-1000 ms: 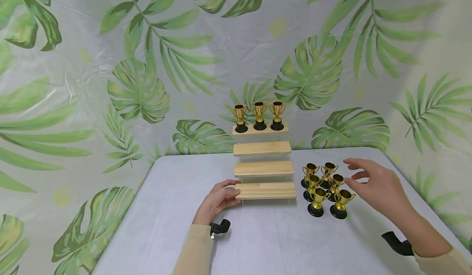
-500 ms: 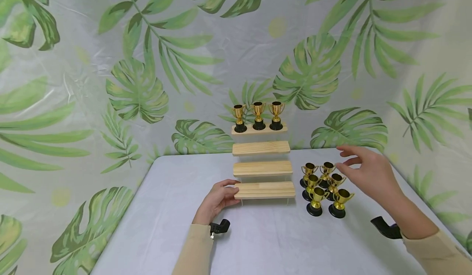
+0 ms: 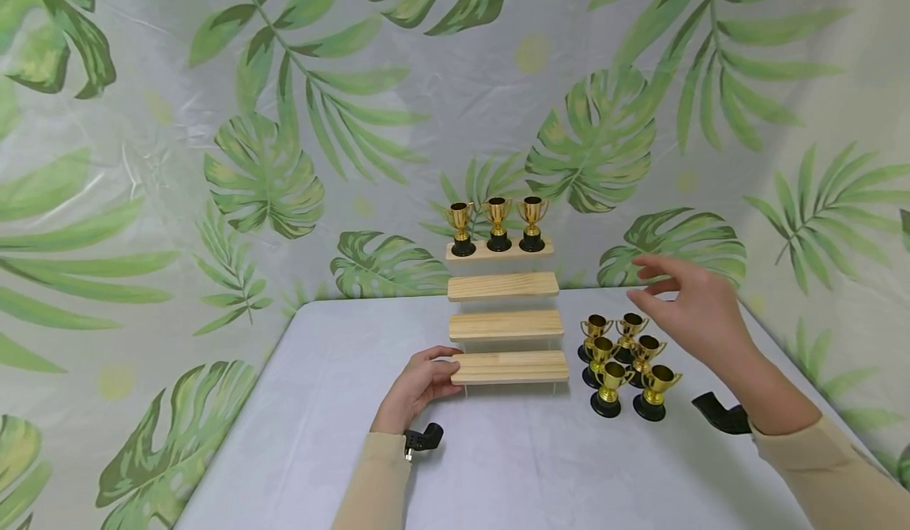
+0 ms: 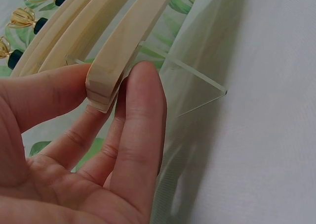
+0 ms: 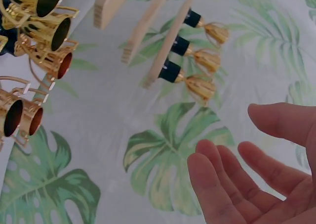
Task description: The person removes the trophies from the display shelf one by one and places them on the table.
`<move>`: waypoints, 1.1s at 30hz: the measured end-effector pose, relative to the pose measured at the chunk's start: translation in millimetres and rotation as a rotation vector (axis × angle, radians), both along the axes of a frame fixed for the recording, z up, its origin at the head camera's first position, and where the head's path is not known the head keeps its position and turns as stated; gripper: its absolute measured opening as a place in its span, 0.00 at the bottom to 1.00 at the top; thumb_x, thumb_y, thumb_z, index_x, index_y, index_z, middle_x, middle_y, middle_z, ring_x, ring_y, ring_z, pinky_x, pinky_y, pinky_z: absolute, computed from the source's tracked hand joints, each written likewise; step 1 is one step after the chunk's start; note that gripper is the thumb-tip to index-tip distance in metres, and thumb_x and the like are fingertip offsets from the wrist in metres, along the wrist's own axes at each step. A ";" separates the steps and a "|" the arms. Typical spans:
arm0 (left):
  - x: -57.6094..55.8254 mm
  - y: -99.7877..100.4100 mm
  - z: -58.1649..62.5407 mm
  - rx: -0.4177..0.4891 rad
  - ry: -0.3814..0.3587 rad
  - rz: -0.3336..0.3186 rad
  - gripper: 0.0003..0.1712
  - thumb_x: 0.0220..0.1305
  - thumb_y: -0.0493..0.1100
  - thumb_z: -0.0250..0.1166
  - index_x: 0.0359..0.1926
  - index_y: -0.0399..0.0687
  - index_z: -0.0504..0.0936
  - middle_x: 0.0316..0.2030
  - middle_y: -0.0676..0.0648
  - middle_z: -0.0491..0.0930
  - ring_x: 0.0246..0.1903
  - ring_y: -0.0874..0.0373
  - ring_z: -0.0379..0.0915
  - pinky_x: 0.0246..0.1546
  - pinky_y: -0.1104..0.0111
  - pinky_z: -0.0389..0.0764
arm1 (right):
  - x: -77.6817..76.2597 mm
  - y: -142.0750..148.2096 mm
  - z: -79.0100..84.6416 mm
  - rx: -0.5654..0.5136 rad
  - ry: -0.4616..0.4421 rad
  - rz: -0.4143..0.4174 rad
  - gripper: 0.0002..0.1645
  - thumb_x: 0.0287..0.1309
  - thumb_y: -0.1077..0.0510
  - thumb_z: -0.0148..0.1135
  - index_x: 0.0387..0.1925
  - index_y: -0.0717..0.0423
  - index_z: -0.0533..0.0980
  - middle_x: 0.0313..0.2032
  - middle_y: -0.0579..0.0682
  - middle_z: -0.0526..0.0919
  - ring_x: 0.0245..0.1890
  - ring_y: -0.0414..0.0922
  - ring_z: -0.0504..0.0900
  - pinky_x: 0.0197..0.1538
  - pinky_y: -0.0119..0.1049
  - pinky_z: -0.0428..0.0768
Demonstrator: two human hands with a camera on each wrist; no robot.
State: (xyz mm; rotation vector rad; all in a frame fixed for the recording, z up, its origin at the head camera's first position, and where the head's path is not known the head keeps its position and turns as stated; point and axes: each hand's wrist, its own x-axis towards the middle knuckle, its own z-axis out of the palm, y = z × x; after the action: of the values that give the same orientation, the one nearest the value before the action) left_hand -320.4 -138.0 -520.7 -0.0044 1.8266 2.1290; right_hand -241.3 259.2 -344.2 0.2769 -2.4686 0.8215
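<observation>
A tiered wooden display stand has several stepped boards on clear supports. My left hand (image 3: 419, 384) pinches the left end of its lowest board (image 3: 510, 367); in the left wrist view the thumb and fingers close on the board's end (image 4: 101, 83). Three small gold trophy cups (image 3: 498, 222) with black bases stand in a row on the top board. To the right of the stand, several more gold trophy cups (image 3: 657, 392) are grouped on the table. My right hand (image 3: 693, 309) hovers behind and above that group, holding nothing, its thumb and fingers spread apart.
The stand and cups are on a table with a white cloth (image 3: 341, 404). Behind it hangs a pale curtain (image 3: 398, 119) printed with green leaves. The middle boards (image 3: 506, 325) bear no cups.
My right hand has risen and moved left and away from the body, over the back of the cup group. The left hand stays on the lowest board, and the cups have not moved.
</observation>
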 end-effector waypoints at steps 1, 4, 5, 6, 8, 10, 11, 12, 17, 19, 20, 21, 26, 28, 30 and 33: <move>0.0 -0.4 0.1 0.001 -0.001 0.000 0.23 0.63 0.34 0.66 0.59 0.35 0.77 0.47 0.37 0.79 0.40 0.50 0.82 0.37 0.62 0.86 | -1.1 -1.9 1.7 -0.002 0.004 0.001 0.28 0.61 0.47 0.71 0.62 0.45 0.78 0.47 0.50 0.86 0.41 0.51 0.87 0.26 0.34 0.76; 0.7 -1.1 0.2 0.001 0.005 0.000 0.23 0.63 0.34 0.66 0.59 0.36 0.78 0.47 0.37 0.80 0.40 0.50 0.83 0.37 0.61 0.86 | -4.9 -7.2 6.4 -0.004 0.009 0.000 0.28 0.62 0.45 0.70 0.62 0.46 0.77 0.47 0.50 0.86 0.41 0.50 0.87 0.28 0.35 0.77; 0.8 -1.2 0.4 0.006 0.001 0.003 0.22 0.62 0.34 0.66 0.58 0.37 0.78 0.47 0.37 0.80 0.39 0.50 0.83 0.37 0.61 0.86 | -6.3 -9.0 7.8 -0.005 0.011 -0.001 0.28 0.62 0.45 0.70 0.62 0.46 0.77 0.47 0.50 0.86 0.41 0.50 0.87 0.28 0.36 0.77; 1.0 -1.3 0.6 0.007 0.002 0.006 0.22 0.62 0.34 0.66 0.58 0.37 0.78 0.46 0.37 0.80 0.39 0.50 0.83 0.37 0.61 0.86 | -7.8 -10.8 9.0 -0.008 0.013 0.002 0.28 0.62 0.45 0.70 0.62 0.46 0.77 0.47 0.50 0.85 0.40 0.50 0.87 0.29 0.36 0.77; 1.2 -1.5 0.3 0.009 0.010 0.007 0.22 0.63 0.34 0.66 0.58 0.36 0.78 0.45 0.37 0.80 0.38 0.51 0.83 0.36 0.62 0.86 | -11.0 -14.5 11.5 -0.010 0.018 0.007 0.28 0.62 0.46 0.70 0.62 0.46 0.78 0.47 0.49 0.85 0.40 0.50 0.87 0.30 0.36 0.78; 1.0 -1.8 -0.1 0.016 0.002 0.013 0.22 0.63 0.33 0.66 0.58 0.36 0.78 0.45 0.38 0.80 0.37 0.52 0.83 0.36 0.62 0.86 | -14.2 -18.2 13.9 -0.019 0.022 0.018 0.27 0.62 0.48 0.71 0.62 0.45 0.78 0.46 0.49 0.85 0.40 0.49 0.87 0.28 0.36 0.78; 0.8 -1.9 -0.5 0.017 0.001 0.014 0.22 0.63 0.33 0.66 0.58 0.36 0.78 0.44 0.38 0.80 0.37 0.52 0.83 0.35 0.62 0.86 | -15.7 -20.1 15.1 -0.024 0.023 0.023 0.27 0.62 0.49 0.71 0.61 0.45 0.78 0.46 0.49 0.85 0.39 0.49 0.86 0.27 0.36 0.78; 0.8 -2.0 -1.0 0.014 0.005 0.013 0.22 0.63 0.34 0.66 0.58 0.36 0.78 0.44 0.38 0.80 0.37 0.52 0.83 0.35 0.62 0.86 | -17.2 -22.0 16.4 -0.029 0.024 0.029 0.26 0.62 0.49 0.71 0.61 0.45 0.78 0.46 0.49 0.85 0.39 0.49 0.86 0.26 0.36 0.78; -0.4 -2.8 -2.2 0.009 0.013 0.006 0.22 0.63 0.34 0.67 0.58 0.35 0.78 0.42 0.38 0.82 0.36 0.52 0.83 0.35 0.63 0.86 | -23.3 -31.2 22.3 -0.059 0.007 0.045 0.25 0.61 0.50 0.71 0.60 0.44 0.78 0.45 0.47 0.85 0.39 0.48 0.86 0.27 0.37 0.78; -1.3 -3.1 -2.3 0.015 0.015 0.005 0.22 0.63 0.34 0.67 0.58 0.35 0.78 0.41 0.38 0.83 0.35 0.52 0.83 0.35 0.63 0.86 | -26.3 -34.7 24.5 -0.064 -0.001 0.049 0.26 0.62 0.49 0.71 0.61 0.43 0.78 0.45 0.47 0.85 0.40 0.47 0.86 0.29 0.39 0.78; -1.7 -3.2 -2.3 0.014 0.021 0.002 0.22 0.64 0.34 0.67 0.58 0.34 0.77 0.40 0.39 0.83 0.35 0.52 0.83 0.35 0.62 0.86 | -28.0 -36.2 25.4 -0.068 -0.003 0.052 0.26 0.62 0.49 0.70 0.61 0.43 0.78 0.45 0.46 0.85 0.40 0.47 0.86 0.30 0.40 0.79; -2.0 -3.3 -2.2 0.015 0.022 0.001 0.22 0.64 0.33 0.67 0.59 0.34 0.77 0.40 0.39 0.84 0.35 0.52 0.83 0.35 0.62 0.86 | -30.3 -37.5 26.2 -0.065 -0.002 0.053 0.26 0.62 0.48 0.70 0.61 0.43 0.78 0.45 0.46 0.84 0.40 0.47 0.86 0.31 0.41 0.79; -1.7 -3.0 -0.7 0.018 0.024 0.000 0.23 0.63 0.33 0.67 0.59 0.33 0.77 0.42 0.39 0.82 0.37 0.51 0.82 0.37 0.62 0.86 | -43.6 -42.0 29.3 -0.054 -0.017 0.059 0.26 0.63 0.47 0.69 0.61 0.44 0.78 0.46 0.47 0.84 0.41 0.48 0.86 0.34 0.44 0.79; -1.3 -2.7 -0.8 0.021 0.025 0.000 0.23 0.63 0.33 0.67 0.58 0.33 0.77 0.44 0.38 0.81 0.38 0.51 0.82 0.38 0.61 0.86 | -49.0 -43.1 29.7 -0.055 -0.035 0.062 0.26 0.63 0.46 0.69 0.61 0.44 0.78 0.47 0.48 0.84 0.42 0.49 0.86 0.35 0.46 0.80; -0.7 -2.3 -1.3 0.019 0.032 -0.006 0.23 0.63 0.33 0.66 0.58 0.33 0.77 0.46 0.38 0.80 0.40 0.50 0.82 0.39 0.61 0.86 | -54.5 -44.1 29.5 -0.060 -0.055 0.068 0.26 0.63 0.46 0.68 0.61 0.44 0.77 0.48 0.48 0.84 0.42 0.49 0.86 0.36 0.47 0.81; -0.2 -1.6 -2.8 0.024 0.034 -0.012 0.23 0.63 0.33 0.66 0.58 0.32 0.77 0.47 0.37 0.80 0.40 0.50 0.82 0.40 0.61 0.86 | -63.0 -45.2 28.7 -0.065 -0.093 0.074 0.27 0.64 0.44 0.67 0.63 0.44 0.77 0.49 0.50 0.83 0.44 0.50 0.85 0.37 0.50 0.83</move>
State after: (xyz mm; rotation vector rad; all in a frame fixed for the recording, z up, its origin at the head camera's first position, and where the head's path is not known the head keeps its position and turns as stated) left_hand -320.6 -139.6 -523.5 0.0490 1.8148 2.1555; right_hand -304.4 214.0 -315.5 0.3152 -2.5247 0.9634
